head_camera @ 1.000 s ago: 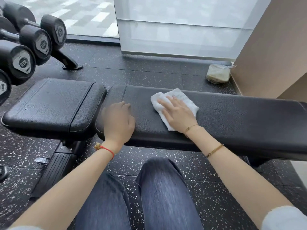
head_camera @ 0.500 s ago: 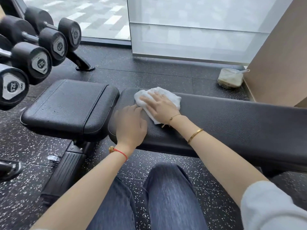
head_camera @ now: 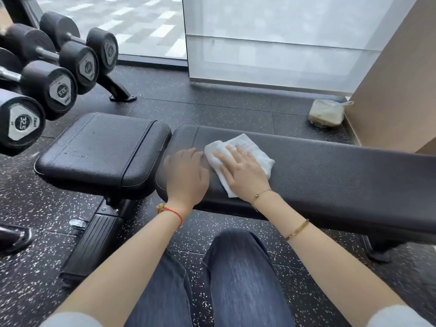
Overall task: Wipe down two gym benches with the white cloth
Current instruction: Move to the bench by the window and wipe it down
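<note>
A black padded gym bench lies across the view, with a long back pad and a shorter seat pad to its left. A folded white cloth lies on the left end of the long pad. My right hand is pressed flat on the cloth, fingers spread. My left hand rests palm down on the pad's left end, right beside the cloth, holding nothing. Only one bench is in view.
A rack of black dumbbells stands at the left, close to the seat pad. A clear plastic tub with a spoon sits on the speckled floor behind the bench by a beige wall. A glass panel lies beyond. My knees are below the bench.
My right hand slid the cloth left along the pad until it reached my left hand, and it now sits just right of it. My left hand stayed planted.
</note>
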